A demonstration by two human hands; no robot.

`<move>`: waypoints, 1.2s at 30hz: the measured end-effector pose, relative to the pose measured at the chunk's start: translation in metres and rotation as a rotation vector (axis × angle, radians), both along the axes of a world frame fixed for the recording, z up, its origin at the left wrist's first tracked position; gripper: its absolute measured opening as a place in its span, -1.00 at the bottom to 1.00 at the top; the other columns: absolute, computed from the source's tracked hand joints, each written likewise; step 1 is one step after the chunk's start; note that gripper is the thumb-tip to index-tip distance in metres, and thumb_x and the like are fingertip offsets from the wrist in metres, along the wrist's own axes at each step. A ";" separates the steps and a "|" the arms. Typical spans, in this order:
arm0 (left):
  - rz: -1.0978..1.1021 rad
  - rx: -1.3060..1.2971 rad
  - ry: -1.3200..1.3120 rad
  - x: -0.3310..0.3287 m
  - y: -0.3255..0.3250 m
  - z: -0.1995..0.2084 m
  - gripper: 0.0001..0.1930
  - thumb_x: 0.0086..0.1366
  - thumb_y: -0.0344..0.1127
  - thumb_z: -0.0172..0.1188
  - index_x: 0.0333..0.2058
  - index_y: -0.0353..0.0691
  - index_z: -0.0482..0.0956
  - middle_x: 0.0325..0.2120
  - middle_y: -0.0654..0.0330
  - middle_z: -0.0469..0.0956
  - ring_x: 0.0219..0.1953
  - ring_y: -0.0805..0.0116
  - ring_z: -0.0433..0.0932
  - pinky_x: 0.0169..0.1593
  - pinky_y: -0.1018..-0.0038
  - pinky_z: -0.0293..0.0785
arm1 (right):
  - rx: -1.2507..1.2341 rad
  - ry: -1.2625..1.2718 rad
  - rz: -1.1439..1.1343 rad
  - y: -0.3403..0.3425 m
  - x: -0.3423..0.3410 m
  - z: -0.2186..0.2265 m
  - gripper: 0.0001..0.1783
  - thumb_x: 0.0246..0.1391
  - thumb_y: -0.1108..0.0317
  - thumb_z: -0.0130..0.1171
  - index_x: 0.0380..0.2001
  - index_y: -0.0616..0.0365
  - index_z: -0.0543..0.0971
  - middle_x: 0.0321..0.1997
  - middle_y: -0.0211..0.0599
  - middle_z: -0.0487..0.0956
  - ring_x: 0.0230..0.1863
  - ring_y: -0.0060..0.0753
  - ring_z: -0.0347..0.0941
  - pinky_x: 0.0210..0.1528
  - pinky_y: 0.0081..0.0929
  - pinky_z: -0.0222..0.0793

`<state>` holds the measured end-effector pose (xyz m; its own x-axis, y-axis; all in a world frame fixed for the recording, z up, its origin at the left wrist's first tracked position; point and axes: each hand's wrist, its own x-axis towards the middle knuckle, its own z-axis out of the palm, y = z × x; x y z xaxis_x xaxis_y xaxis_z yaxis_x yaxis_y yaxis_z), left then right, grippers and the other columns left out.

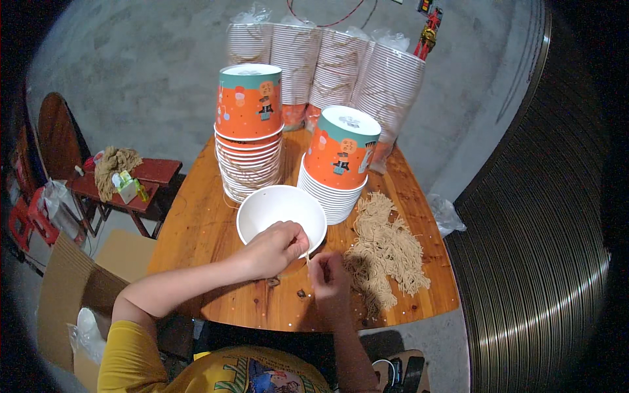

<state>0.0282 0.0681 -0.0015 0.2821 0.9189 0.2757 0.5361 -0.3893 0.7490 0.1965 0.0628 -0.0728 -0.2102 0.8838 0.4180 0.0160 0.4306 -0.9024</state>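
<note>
A white paper bucket [278, 208] lies tipped with its round opening toward me. Over its near rim reaches my left hand [278, 249], fingers pinched on a thin tan cord [307, 257] at the rim. Just right of it, my right hand [329, 275] is closed at the lower end of that cord, its fingertips partly in shadow. Beside the right hand spreads a loose heap of tan cords [390, 252]. Behind the bucket stand two upside-down stacks of orange and teal paper buckets, a left stack [249, 124] with cords hanging round its rims and a right stack [341, 157].
Tall plastic-wrapped bucket stacks [295, 62] line the back of the wooden table [216, 288]. A red bench [157, 171] with cords and a tissue pack stands left, above an open cardboard box [78, 275]. A ribbed metal shutter [537, 249] rises at the right.
</note>
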 end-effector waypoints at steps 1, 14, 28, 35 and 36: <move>0.004 0.001 0.000 0.000 0.000 -0.002 -0.81 0.25 -0.31 0.05 -0.41 -0.35 0.44 -0.45 -0.03 0.47 -0.31 0.03 0.44 -0.20 0.26 0.36 | -0.018 -0.031 -0.011 -0.001 -0.001 0.001 -0.97 0.11 0.53 0.00 -0.38 0.16 0.41 -0.54 -0.52 0.37 -0.53 -0.70 0.25 -0.47 -0.68 0.19; 0.029 0.134 0.093 0.009 -0.009 -0.004 -0.84 0.23 -0.33 0.04 -0.40 -0.34 0.41 -0.42 -0.02 0.45 -0.27 -0.01 0.39 -0.15 0.21 0.32 | 0.051 -0.134 -0.260 -0.014 -0.005 0.017 -0.89 0.03 0.48 0.13 -0.34 0.13 0.43 -0.58 -0.47 0.42 -0.52 -0.59 0.38 -0.43 -0.57 0.32; 0.067 0.349 0.249 -0.005 -0.017 -0.006 -0.86 0.19 -0.30 0.14 -0.35 -0.21 0.43 -0.45 0.15 0.42 -0.28 0.14 0.40 -0.15 0.30 0.26 | -0.114 -0.317 -0.016 -0.016 0.010 0.040 -0.87 0.00 0.44 0.17 -0.35 0.24 0.49 -0.52 -0.24 0.53 -0.49 -0.45 0.46 -0.43 -0.49 0.35; -0.071 0.311 0.302 -0.026 -0.032 -0.016 -0.89 0.21 -0.28 0.11 -0.33 -0.12 0.42 -0.44 0.23 0.39 -0.18 0.26 0.39 0.14 0.13 0.01 | 0.527 -0.627 -0.028 0.012 0.029 0.081 -0.85 0.03 0.36 0.18 -0.39 0.23 0.52 -0.48 -0.16 0.47 -0.41 -0.22 0.43 -0.34 -0.36 0.35; -0.102 0.316 0.285 -0.029 -0.033 -0.015 -0.89 0.21 -0.27 0.10 -0.32 -0.12 0.42 -0.45 0.23 0.38 -0.16 0.27 0.38 0.17 0.12 -0.05 | 0.497 -0.622 -0.022 0.025 0.023 0.072 -0.86 0.02 0.36 0.19 -0.39 0.21 0.52 -0.48 -0.17 0.45 -0.41 -0.16 0.41 -0.33 -0.34 0.35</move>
<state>-0.0005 0.0350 -0.0165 0.4727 0.7654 0.4366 0.6508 -0.6373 0.4127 0.2192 0.0881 -0.0003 -0.5192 0.6313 0.5761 0.4672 0.7741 -0.4272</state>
